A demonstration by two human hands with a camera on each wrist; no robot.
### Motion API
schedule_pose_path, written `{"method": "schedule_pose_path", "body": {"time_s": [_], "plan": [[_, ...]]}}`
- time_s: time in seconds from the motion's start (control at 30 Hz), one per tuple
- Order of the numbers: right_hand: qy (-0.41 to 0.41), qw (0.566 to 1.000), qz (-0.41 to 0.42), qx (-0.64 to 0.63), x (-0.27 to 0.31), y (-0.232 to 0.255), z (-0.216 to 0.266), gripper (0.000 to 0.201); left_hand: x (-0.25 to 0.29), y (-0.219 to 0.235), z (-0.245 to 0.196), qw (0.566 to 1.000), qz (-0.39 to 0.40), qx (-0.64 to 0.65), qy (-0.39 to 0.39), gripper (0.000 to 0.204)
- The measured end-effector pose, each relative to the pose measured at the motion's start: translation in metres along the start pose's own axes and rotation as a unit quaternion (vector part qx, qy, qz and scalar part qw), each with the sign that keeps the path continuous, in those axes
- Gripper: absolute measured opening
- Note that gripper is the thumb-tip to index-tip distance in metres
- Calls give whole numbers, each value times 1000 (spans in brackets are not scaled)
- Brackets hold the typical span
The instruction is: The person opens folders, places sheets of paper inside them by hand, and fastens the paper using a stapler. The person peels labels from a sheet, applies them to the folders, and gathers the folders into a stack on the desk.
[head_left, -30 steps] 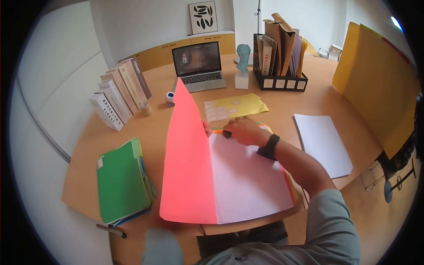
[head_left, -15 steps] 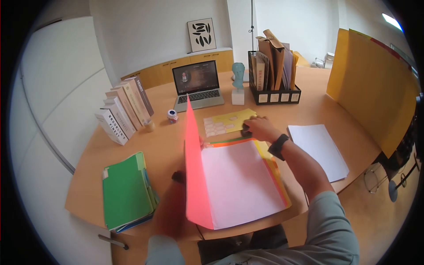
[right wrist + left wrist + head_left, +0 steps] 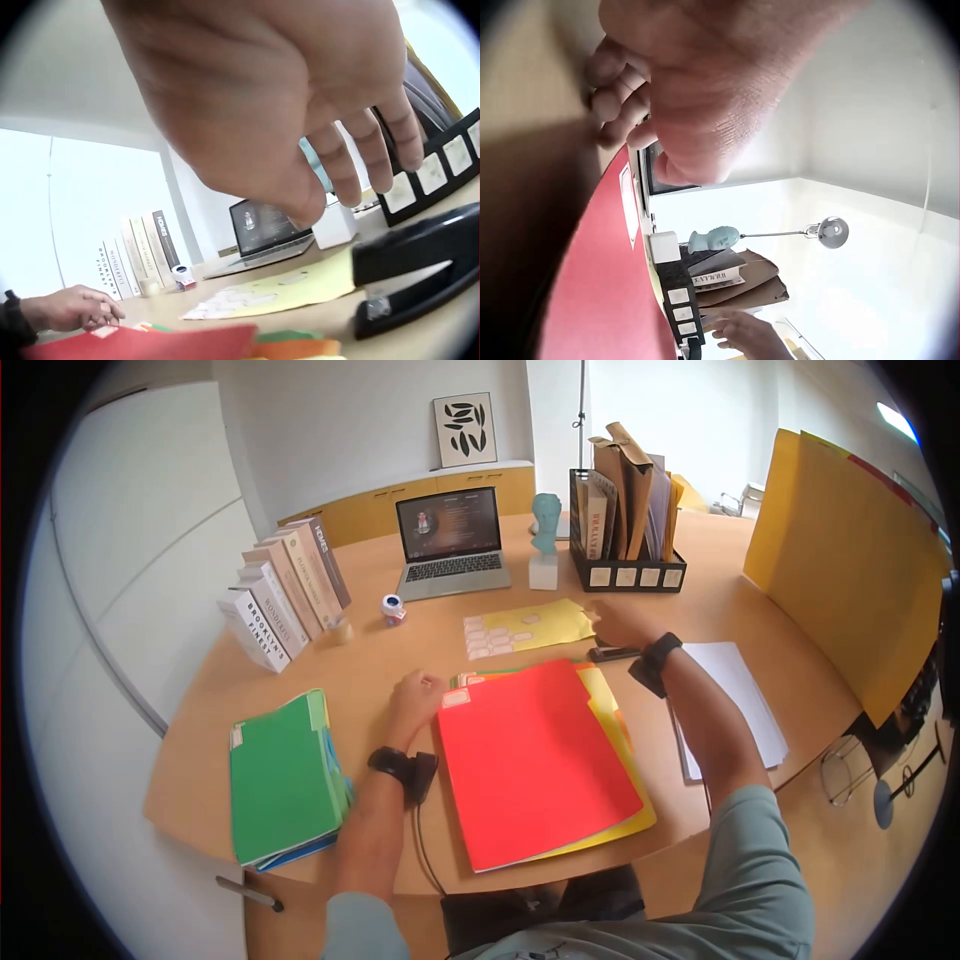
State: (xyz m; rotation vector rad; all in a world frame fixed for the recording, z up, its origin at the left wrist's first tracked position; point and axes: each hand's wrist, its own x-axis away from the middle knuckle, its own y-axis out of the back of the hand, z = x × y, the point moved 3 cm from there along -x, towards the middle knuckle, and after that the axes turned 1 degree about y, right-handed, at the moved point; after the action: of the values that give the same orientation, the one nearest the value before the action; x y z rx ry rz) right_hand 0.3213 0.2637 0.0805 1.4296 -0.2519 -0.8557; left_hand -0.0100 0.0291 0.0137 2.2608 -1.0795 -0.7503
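We note the red folder (image 3: 535, 770) lying closed on the tabletop (image 3: 690, 595), squared toward us over a yellow folder (image 3: 620, 825), presumably so its edges are within easy reach. Our hands are well apart and appear to grip nothing. The left hand (image 3: 412, 700) rests by the folder's upper left corner, near its white label (image 3: 456, 698), fingers loosely bent, perhaps to steady the cover; we cannot tell whether they touch it. The right hand (image 3: 618, 625) hovers with relaxed fingers above a black stapler (image 3: 420, 244), which sits just past the folder's upper right corner, plausibly kept close for use. Green folders (image 3: 285, 775) and white paper (image 3: 735, 705) flank the work, likely to leave the middle free.
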Motion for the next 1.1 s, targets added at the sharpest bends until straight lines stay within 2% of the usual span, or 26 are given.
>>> {"method": "schedule_pose_path", "body": {"time_s": [0.03, 0.13, 0.23, 0.3, 0.37, 0.43, 0.47, 0.53, 0.6, 0.63, 0.7, 0.73, 0.8, 0.87, 0.93, 1.0, 1.03, 1.1], "plan": [[-7, 1000, 2, -13, -10, 9, 18, 36, 2, 5, -8, 999, 20, -28, 19, 28], [12, 993, 29, -118, -33, 6, 67, 26, 6, 0, -11, 996, 82, -28, -30, 29], [65, 990, 109, -63, -73, -47, 93, 24, 7, -9, -7, 988, 117, 52, -92, 23], [96, 990, 103, -7, -88, -79, 100, 26, 1, -16, 2, 986, 93, 97, -99, 23], [-12, 990, 116, -76, -103, -108, 103, 33, -7, -21, 13, 983, 63, 141, -98, 21], [-39, 988, 136, -65, -110, -125, 103, 39, -10, -25, 20, 978, 30, 187, -86, 20], [-52, 986, 148, -58, -112, -135, 101, 43, -12, -28, 24, 981, 16, 168, -96, 20], [-44, 989, 133, -42, -112, -139, 103, 46, -10, -26, 18, 986, -10, 129, -107, 19], [-58, 988, 140, -39, -114, -145, 102, 49, -9, -23, 13, 985, -5, 146, -93, 17], [-17, 987, 157, -11, -131, -172, 79, 49, -7, -21, 12, 984, 0, 154, -86, 16], [19, 981, 195, 5, -131, -189, 68, 48, -6, -20, 10, 978, 38, 197, -50, 15], [13, 976, 217, -4, -119, -153, 86, 46, -5, -18, 8, 974, 55, 218, -37, 15], [-27, 976, 214, -39, -111, -136, 97, 41, -2, -18, 3, 969, 66, 233, -42, 15], [-92, 979, 160, -91, -106, -132, 103, 33, -2, -15, 3, 965, 81, 246, -38, 16], [-28, 986, 156, -44, -128, -181, 77, 31, -3, -18, 6, 956, 83, 280, -32, 16], [22, 990, 139, -6, -133, -183, 68, 27, -2, -20, 7, 949, 84, 302, -39, 17], [44, 991, 124, 8, -125, -164, 76, 25, -1, -18, 6, 947, 81, 308, -48, 18], [-32, 988, 59, -139, -104, -132, 96, 19, -1, -17, 6, 941, 76, 324, -58, 18]]}}
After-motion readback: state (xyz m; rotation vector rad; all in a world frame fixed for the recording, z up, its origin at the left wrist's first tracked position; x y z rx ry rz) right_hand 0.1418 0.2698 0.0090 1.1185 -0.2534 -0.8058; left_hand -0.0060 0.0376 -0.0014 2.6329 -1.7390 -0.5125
